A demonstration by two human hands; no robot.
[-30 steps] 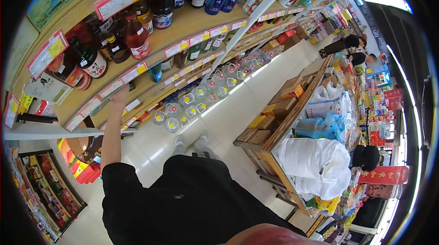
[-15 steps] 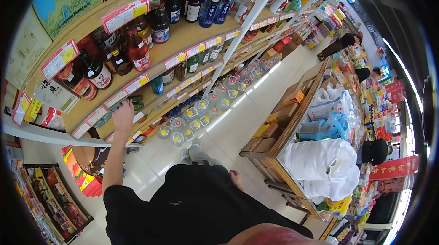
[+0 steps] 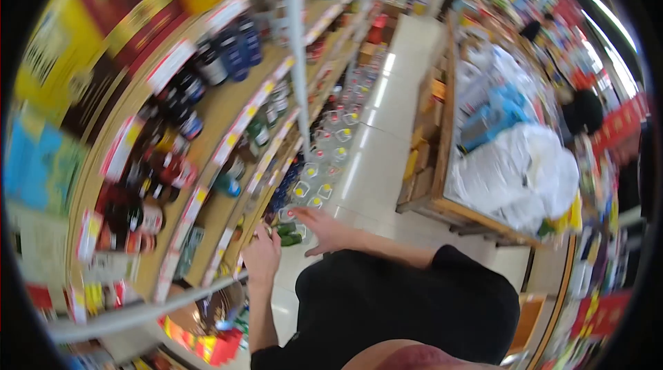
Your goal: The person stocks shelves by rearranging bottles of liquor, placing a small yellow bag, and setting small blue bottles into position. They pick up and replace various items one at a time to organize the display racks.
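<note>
My left hand is closed round the necks of green bottles, away from the shelf edge and in front of my body. The bottles point toward my right hand, which is spread, its palm facing their far ends; whether it touches them is blurred. To the left, the wooden shelf carries dark bottles, a red bottle and blue bottles. A clear greenish bottle lies on a lower shelf.
Large clear jugs with yellow and red caps line the floor beside the shelf. A wooden display table holds white bags and a blue bag. A metal post rises between shelf sections. People stand farther back.
My left hand has come off the lower shelf with green bottles. My right hand has risen from my side to beside them. The view has turned and shifted.
</note>
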